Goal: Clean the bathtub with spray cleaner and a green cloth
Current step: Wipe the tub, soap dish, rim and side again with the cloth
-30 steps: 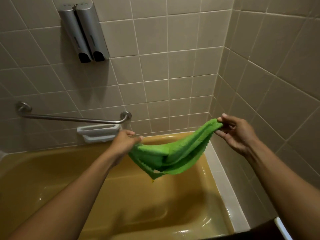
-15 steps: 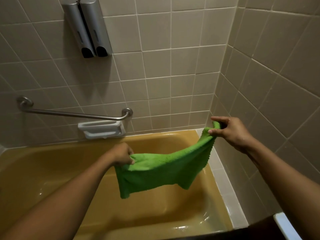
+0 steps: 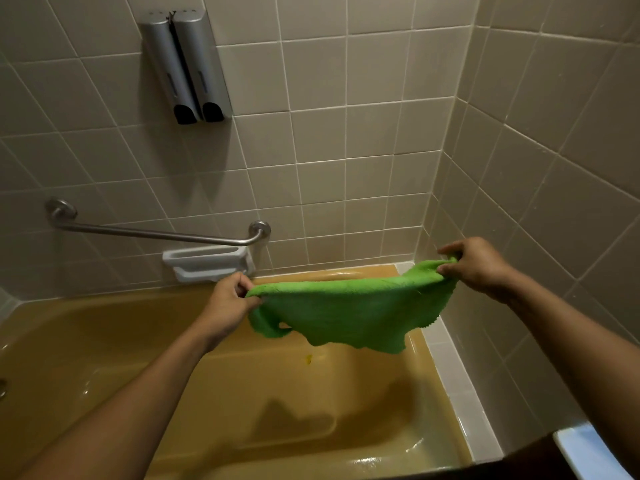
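L hand (image 3: 227, 306) & R hand (image 3: 476, 265) stretch green cloth (image 3: 349, 313) above bathtub (image 3: 104, 358). Fingers of both pinch its top corners.

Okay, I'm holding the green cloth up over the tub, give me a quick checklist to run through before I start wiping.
1. Left hand grips one end of the green cloth: ok.
2. Right hand pinches the other end: ok.
3. Cloth spread flat: not ok, its lower left corner is curled under.
4. Cloth held up off the bathtub: ok.
5. Spray cleaner at hand: cannot tell, no bottle is in view.
6. Tub sprayed before wiping: cannot tell, only glossy highlights show on its surface.
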Demonstrator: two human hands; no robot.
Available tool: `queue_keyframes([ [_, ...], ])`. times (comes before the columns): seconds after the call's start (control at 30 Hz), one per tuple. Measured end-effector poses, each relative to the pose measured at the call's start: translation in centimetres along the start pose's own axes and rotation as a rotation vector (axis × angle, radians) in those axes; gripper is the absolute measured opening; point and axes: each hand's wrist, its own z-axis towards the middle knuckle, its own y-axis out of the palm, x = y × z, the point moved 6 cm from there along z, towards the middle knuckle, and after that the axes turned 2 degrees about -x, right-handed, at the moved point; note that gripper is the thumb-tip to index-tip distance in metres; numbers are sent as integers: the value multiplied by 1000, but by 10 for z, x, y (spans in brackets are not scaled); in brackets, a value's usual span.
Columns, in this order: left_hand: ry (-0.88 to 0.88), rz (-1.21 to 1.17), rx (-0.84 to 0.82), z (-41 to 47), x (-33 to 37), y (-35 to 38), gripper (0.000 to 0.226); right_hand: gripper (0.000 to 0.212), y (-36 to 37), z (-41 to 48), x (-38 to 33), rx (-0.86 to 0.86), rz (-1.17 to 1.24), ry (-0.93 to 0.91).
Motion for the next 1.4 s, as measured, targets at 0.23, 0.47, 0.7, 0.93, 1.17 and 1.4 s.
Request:
queue_keyframes([
  [0.23,130,377,-197,-4,16,7,26,31,-3,-1,6,44,197,42],
  [0.47,116,656,-303,-13,22,4,32,61,2,0,11,-85,377,126],
  [0.7,-168,619,-557,-28,12,8,55,7,5,-13,4,-129,-299,-25],
  [0.93,-86,609,-479,-21,4,-3,15,8,8,-25,4,-147,203,-57],
  [1.17,-64,0,-198,-27,14,-15,14,13,-3,-28,-1,-163,402,-122],
  [1.4,-77,-200,-20,-26,-3,-28,14,12,-10,-22,11,-220,479,-78],
])
